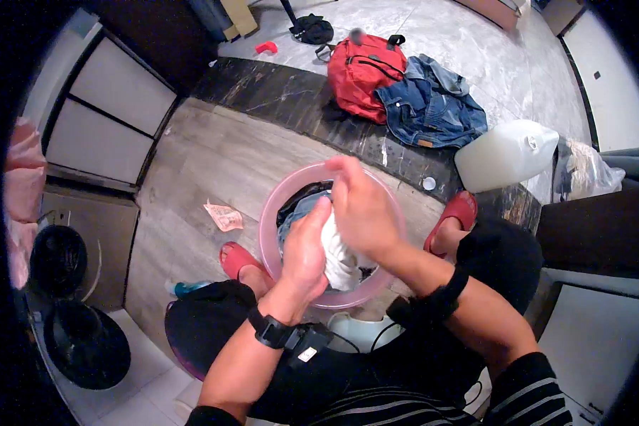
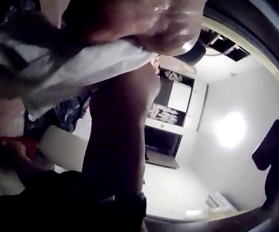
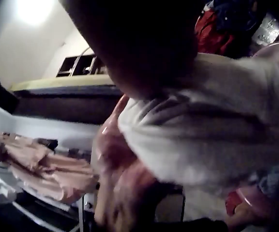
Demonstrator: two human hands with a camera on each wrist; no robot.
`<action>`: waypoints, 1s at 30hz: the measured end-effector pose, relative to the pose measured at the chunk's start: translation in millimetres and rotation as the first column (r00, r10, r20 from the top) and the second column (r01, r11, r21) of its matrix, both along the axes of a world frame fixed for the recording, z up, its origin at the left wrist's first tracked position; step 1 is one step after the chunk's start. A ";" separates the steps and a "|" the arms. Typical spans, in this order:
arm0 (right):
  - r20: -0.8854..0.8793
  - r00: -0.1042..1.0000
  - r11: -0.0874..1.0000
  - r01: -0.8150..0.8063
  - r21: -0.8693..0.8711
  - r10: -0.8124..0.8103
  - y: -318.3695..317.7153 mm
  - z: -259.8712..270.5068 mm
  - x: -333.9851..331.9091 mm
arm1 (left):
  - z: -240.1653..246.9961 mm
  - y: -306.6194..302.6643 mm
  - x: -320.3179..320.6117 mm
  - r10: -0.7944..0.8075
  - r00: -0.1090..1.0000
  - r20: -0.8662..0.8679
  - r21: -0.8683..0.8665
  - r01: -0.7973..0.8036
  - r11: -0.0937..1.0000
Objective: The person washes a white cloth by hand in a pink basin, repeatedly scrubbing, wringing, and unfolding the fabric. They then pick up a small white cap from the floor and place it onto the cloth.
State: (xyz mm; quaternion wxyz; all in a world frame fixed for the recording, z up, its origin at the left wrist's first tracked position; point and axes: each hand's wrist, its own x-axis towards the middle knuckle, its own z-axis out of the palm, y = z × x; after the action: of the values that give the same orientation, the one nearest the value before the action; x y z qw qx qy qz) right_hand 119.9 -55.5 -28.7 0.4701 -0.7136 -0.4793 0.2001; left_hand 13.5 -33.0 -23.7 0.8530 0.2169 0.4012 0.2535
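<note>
Where both bare hands meet, we record one limp white cloth garment (image 1: 341,263), bunched above the basin. Left hand (image 1: 304,248): fingers curled against the cloth, thumb upward. Right hand (image 1: 366,216): closed over the cloth's upper part, blurred; we cannot tell each finger's place. Handling: soft, pliable and, we judge, wet, hence heavier than it looks and somewhat slippery; best gathered in thick folds near the middle, not by a thin edge.

Beneath, we list a round pink plastic basin (image 1: 266,234) containing blue fabric (image 1: 302,213) and darker fabric. Flanking it: two red open-toed slippers (image 1: 238,261), worn. Left of the basin: a pink printed paper slip (image 1: 224,217), flat on the floor.

Farther off, we note a translucent white plastic jug (image 1: 504,156), tilted; a blue denim garment (image 1: 433,110), crumpled against a red fabric backpack (image 1: 358,78).
</note>
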 end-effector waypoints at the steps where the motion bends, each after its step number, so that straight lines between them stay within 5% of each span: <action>1: -0.018 0.999 1.000 -0.028 0.010 0.028 -5.1 3.6 -7.0 | 3.0 1.9 -0.9 0.021 0.999 -0.027 0.005 -0.021 1.000; 4: 0.019 0.990 0.989 -0.140 0.040 0.139 -21.1 7.3 -23.6 | 1.0 6.0 -8.6 0.063 0.996 -0.069 0.015 -0.062 0.998; 7: 0.031 0.999 0.997 0.009 -0.075 -0.007 -0.6 0.5 0.7 | -2.3 -2.0 -1.2 0.003 0.999 0.048 -0.022 -0.002 1.000; 10: -0.049 0.995 0.995 -0.089 0.034 0.091 -17.1 6.8 -20.3 | 0.8 3.5 -7.7 0.060 0.996 -0.070 -0.008 -0.061 0.998; 11: 0.047 0.983 0.981 -0.181 0.066 0.178 -27.0 11.1 -30.5 | -0.3 4.1 -8.8 0.061 0.996 -0.070 -0.022 -0.062 0.998; 15: -0.013 1.000 0.994 -0.015 -0.111 0.014 -2.1 5.3 -3.4 | 2.8 -1.8 0.2 0.021 1.000 0.008 -0.066 -0.021 0.998; 18: -0.066 0.992 0.994 -0.109 0.021 0.110 -19.9 13.0 -21.4 | -7.6 3.6 -11.3 0.036 0.999 -0.031 -0.030 -0.037 0.999; 19: 0.127 0.963 0.971 -0.231 -0.058 0.236 -33.2 15.7 -29.5 | -13.2 13.1 -24.9 -0.086 0.958 0.273 -0.026 0.097 0.995; 22: -0.028 0.993 0.992 -0.114 -0.047 0.113 -12.4 16.0 -10.2 | -7.4 -0.2 -3.7 0.056 0.996 0.070 -0.158 -0.044 0.987; 23: -0.092 0.996 0.978 -0.039 -0.206 0.020 -4.8 21.9 -1.1 | 1.1 -2.2 -0.4 0.028 0.994 0.105 -0.130 -0.014 0.991; 26: -0.016 0.988 0.987 -0.151 0.060 0.152 -20.6 13.4 -20.8 | 9.0 1.1 -9.1 0.039 0.998 -0.056 0.020 -0.038 0.999; 27: 0.123 0.965 0.967 -0.242 0.079 0.232 -29.9 17.2 -26.5 | 4.7 16.0 -21.0 -0.144 0.957 0.251 0.009 0.146 0.989; 30: 0.104 0.988 0.993 -0.117 0.027 0.114 -10.5 6.5 -5.8 | -0.1 -0.7 -3.0 0.011 0.999 0.048 -0.079 -0.007 0.997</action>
State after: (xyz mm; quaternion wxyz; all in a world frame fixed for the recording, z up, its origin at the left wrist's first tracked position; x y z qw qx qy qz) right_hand 114.1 -66.0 -22.2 0.4441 -0.6861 -0.5466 0.1823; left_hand 10.5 -33.7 -23.8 0.8692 0.1753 0.3911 0.2467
